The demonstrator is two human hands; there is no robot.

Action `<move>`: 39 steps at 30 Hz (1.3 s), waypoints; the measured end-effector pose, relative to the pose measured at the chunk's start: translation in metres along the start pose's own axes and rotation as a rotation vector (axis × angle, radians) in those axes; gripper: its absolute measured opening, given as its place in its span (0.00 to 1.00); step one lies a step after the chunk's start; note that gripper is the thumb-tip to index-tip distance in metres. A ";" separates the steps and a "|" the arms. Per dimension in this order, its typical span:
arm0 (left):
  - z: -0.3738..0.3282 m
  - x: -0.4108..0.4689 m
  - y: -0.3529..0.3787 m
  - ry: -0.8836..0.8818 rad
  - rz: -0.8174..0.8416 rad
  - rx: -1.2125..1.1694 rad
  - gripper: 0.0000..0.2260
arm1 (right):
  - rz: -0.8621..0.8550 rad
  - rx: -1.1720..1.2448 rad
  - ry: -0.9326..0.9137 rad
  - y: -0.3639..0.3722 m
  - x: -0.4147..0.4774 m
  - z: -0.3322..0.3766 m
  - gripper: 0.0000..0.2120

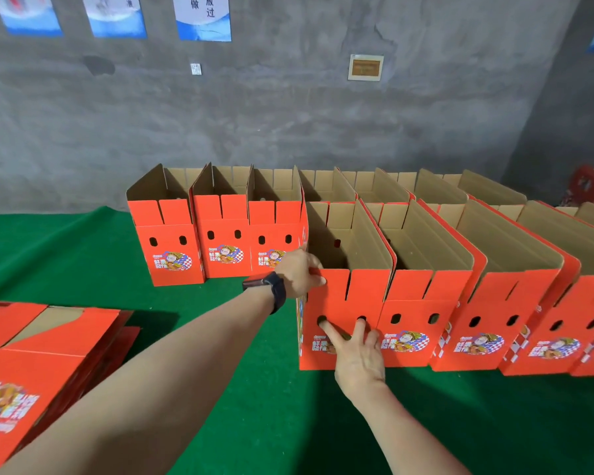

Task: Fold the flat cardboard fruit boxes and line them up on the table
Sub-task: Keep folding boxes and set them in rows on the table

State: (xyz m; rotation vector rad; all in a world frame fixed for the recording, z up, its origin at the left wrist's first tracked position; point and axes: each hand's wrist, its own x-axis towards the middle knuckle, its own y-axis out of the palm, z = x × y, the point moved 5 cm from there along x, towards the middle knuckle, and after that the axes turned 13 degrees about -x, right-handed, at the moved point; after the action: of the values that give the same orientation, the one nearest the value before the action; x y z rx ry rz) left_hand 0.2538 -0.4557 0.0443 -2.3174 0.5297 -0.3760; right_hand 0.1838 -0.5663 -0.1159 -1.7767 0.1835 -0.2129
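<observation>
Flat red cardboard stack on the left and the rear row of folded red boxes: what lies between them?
Only bare green table cloth, as the head view shows.

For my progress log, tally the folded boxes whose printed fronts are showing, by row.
3 back row boxes
5 front row boxes, the last one cut off at the picture's edge
Total: 8
Further boxes stand hidden behind the front row.
</observation>
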 end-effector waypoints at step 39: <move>0.253 -0.419 -0.230 -0.515 -0.721 -0.248 0.20 | -0.043 0.209 -1.030 -0.133 -0.207 0.362 0.40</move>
State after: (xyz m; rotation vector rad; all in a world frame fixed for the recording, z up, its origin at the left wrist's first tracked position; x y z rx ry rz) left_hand 0.0524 0.0428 -0.0185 -2.6509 -0.5558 -0.0222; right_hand 0.0720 -0.1455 -0.0706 -1.4844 -0.5941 0.6336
